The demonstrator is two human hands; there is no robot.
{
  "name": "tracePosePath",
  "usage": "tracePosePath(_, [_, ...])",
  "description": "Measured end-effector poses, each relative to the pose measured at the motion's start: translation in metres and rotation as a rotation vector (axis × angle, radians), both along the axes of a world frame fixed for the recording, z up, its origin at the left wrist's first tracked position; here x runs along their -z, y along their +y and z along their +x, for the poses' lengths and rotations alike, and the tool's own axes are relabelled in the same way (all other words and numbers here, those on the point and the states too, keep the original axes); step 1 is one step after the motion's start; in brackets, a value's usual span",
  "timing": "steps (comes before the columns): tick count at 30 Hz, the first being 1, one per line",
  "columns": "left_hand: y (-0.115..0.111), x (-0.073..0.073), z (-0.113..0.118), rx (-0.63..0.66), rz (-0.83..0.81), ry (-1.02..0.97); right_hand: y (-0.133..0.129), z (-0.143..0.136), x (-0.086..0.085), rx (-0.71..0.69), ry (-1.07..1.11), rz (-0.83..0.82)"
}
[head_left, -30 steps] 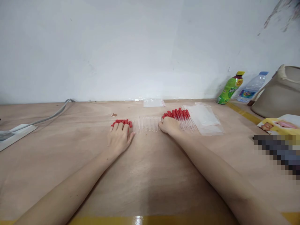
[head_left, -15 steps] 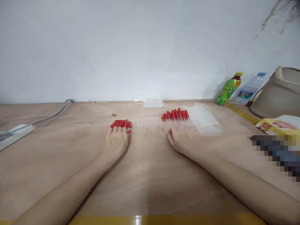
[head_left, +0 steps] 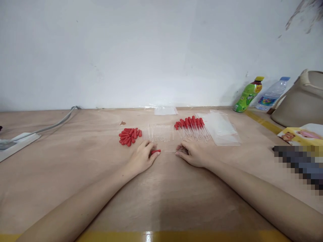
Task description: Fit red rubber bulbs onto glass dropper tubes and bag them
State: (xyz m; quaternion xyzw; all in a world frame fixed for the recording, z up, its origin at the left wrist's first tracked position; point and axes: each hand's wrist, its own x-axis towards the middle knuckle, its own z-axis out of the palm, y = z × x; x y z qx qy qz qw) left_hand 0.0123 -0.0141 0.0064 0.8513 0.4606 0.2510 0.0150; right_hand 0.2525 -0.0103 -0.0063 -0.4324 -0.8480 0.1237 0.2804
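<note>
My left hand point(head_left: 144, 157) pinches a red rubber bulb point(head_left: 155, 151) between thumb and fingers, right of a pile of loose red bulbs point(head_left: 128, 136). Facing it across a small gap, my right hand point(head_left: 192, 153) is closed on a thin clear glass tube point(head_left: 170, 151), whose end points left toward the bulb. Bulb and tube are apart. Behind the hands lies a row of clear tubes point(head_left: 160, 133) side by side. To their right, several tubes with red bulbs fitted point(head_left: 191, 123) lie with the bulbs toward the wall.
Clear plastic bags point(head_left: 222, 129) lie right of the fitted tubes, and a small white packet point(head_left: 165, 110) near the wall. A green bottle point(head_left: 247, 95), a water bottle point(head_left: 272, 94) and a beige bag point(head_left: 300, 101) stand at the right. A power strip point(head_left: 19, 144) is at the left.
My left hand has left the pile and moved right with one red bulb. My right hand has drawn slightly toward me, with a clear tube now sticking out leftward from its fingers.
</note>
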Motion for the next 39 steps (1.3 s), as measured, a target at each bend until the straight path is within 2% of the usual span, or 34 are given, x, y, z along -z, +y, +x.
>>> tracePosePath(4, [0.005,0.003,0.004,0.057,-0.085,-0.128,0.003,-0.004,0.001,0.012,0.027,-0.124])
tracePosePath(8, [0.003,0.004,0.009,0.107,-0.164,-0.23,0.003,-0.01,0.004,0.049,0.048,-0.11])
tracePosePath(15, [0.002,0.007,0.012,0.105,-0.311,-0.427,-0.002,-0.018,0.007,0.043,0.301,-0.168])
tracePosePath(27, [0.0,0.008,0.013,0.165,-0.396,-0.44,-0.002,-0.016,0.003,-0.03,0.248,-0.181])
tracePosePath(31, [-0.003,0.007,0.014,0.18,-0.431,-0.403,-0.001,-0.015,0.002,-0.02,0.166,-0.111])
tracePosePath(36, [-0.004,0.006,0.014,0.131,-0.381,-0.367,-0.01,-0.018,0.001,0.088,-0.061,0.168])
tracePosePath(39, [-0.004,0.006,0.013,0.128,-0.323,-0.356,-0.017,-0.022,0.002,0.101,-0.107,0.281])
